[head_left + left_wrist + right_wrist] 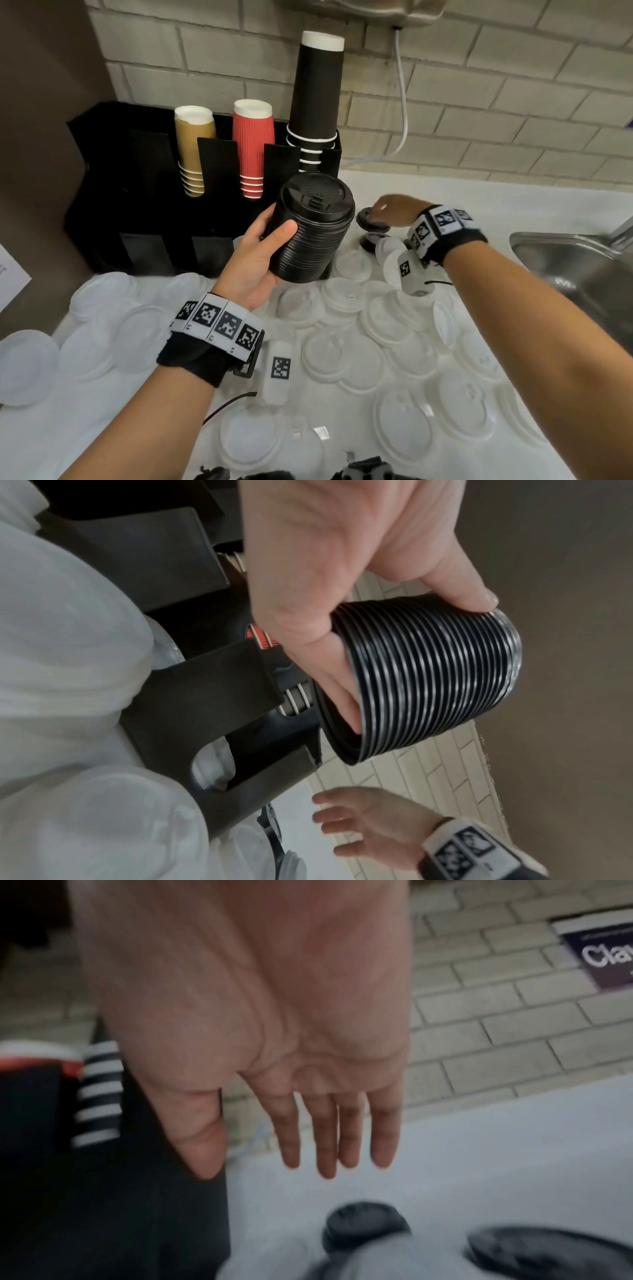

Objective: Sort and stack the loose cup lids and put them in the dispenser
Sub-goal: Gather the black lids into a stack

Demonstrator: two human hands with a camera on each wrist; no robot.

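Note:
My left hand (263, 246) grips a tall stack of black cup lids (313, 233), tilted, in front of the black dispenser (144, 192). In the left wrist view the fingers (339, 696) curl under the ribbed stack of black lids (431, 680) and the thumb presses its far side. My right hand (390, 209) hovers flat, fingers straight, over loose black lids (371, 224) on the counter. The right wrist view shows the right hand's fingers (329, 1137) spread and empty above a small black lid (366, 1223). Several white and clear lids (342, 356) lie scattered over the counter.
The dispenser holds stacks of tan cups (193, 150), red cups (253, 144) and black cups (317, 99). A steel sink (575, 260) sits at the right. A brick wall (479, 102) with a hanging white cable (404, 113) stands behind the counter.

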